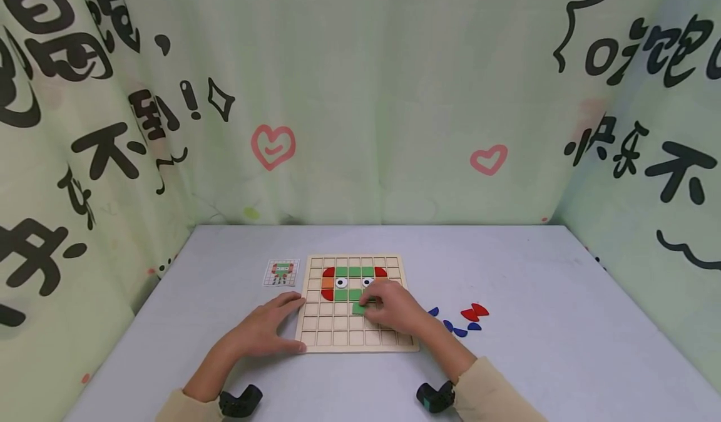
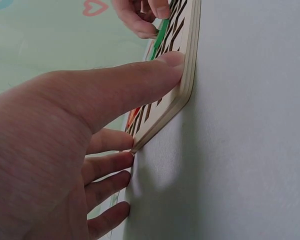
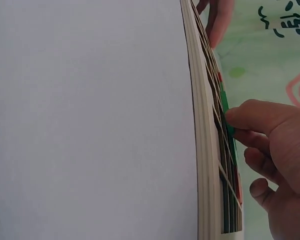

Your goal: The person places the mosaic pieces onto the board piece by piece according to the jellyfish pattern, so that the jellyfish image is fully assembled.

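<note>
A pale wooden grid board (image 1: 325,339) lies on the table. Along its left edge rests my left hand (image 1: 263,327), thumb on the near corner and the other fingers spread farther up the side. My right hand (image 1: 392,309) pinches a green square tile (image 1: 357,309) over the grid, just below the lower green row (image 1: 347,295). Set in the board are more green tiles (image 1: 355,272), red rounded pieces (image 1: 328,295), an orange piece (image 1: 328,282) and two eye pieces (image 1: 341,282). The right hand partly covers the pieces at the right.
A small picture card (image 1: 281,273) showing a blocky figure lies left of the board on the white table (image 1: 524,272). To the right are loose red pieces (image 1: 474,312) and several blue pieces (image 1: 460,332). Printed curtains (image 1: 383,96) surround the table.
</note>
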Demonstrator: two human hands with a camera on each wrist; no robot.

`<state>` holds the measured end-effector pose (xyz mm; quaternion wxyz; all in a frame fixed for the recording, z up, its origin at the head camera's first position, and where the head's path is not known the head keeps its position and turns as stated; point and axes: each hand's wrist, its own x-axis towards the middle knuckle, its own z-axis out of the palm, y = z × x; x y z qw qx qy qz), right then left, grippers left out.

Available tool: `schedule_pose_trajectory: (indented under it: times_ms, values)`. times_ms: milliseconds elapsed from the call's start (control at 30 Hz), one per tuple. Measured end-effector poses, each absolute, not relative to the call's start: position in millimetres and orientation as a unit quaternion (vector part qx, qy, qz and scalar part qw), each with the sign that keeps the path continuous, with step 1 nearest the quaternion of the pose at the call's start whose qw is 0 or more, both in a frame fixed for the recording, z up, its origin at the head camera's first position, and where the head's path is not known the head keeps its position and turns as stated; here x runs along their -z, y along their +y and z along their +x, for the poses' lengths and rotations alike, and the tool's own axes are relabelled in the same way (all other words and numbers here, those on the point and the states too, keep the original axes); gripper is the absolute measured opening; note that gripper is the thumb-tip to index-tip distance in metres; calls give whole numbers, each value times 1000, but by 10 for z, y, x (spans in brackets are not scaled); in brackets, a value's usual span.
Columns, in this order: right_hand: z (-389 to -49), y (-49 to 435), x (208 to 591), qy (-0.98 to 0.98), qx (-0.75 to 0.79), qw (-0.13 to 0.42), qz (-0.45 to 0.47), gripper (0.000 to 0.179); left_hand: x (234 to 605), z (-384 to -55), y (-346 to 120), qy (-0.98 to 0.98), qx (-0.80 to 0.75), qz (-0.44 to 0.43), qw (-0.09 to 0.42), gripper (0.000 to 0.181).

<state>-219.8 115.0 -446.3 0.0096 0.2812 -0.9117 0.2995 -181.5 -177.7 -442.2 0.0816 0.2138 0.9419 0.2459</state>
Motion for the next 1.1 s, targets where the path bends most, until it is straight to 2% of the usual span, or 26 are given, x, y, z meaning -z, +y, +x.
schedule_pose_trajectory:
  times_ms: [433, 1100]
  values:
    - [-2196, 1101, 4434, -914, -301, 0, 272, 8, 4452, -1827, -1772, 944, -248, 205, 80, 87]
    - [-2073, 1828, 4321, -929, -322, -2, 180, 14, 4435, -1816, -1765, 944, -247, 202, 85, 88]
